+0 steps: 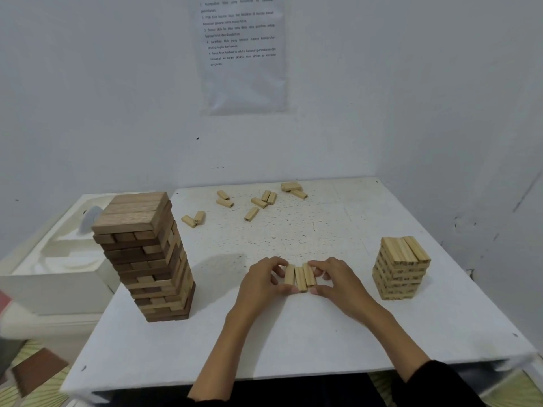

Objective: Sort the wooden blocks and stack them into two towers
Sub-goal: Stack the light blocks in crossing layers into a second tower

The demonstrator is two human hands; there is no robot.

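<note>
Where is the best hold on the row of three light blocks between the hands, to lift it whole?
Probably the outer long faces of the three light blocks, squeezed inward from left and right. They lie side by side, lengthwise away from the person, so a sideways squeeze keeps them together.

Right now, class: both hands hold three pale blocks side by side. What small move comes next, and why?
Probably carry the three pale blocks, pinched between left hand and right hand, onto the short pale tower: same wood, and its top layer holds three.
</note>
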